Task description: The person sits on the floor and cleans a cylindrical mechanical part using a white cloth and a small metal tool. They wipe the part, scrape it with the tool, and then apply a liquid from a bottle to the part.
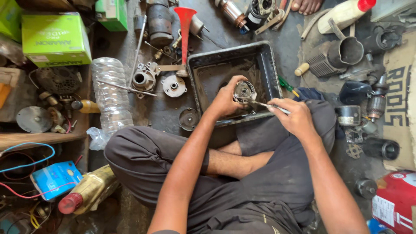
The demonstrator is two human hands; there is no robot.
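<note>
Left hand (pixel 225 100) curled round a round metal part (pixel 244 91) over the black tray (pixel 273 73), right hand (pixel 294 116) pinching a thin tool (pixel 265 104) into it.

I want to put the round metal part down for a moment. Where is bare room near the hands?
The left hand holds the round metal part over the dirty black rectangular tray; the right hand holds a thin metal tool. The tray's floor towards its far left corner is bare. Bare grey floor also lies beyond the tray, towards the bare foot. Left of the tray, by the red plastic funnel, it is crowded.
</note>
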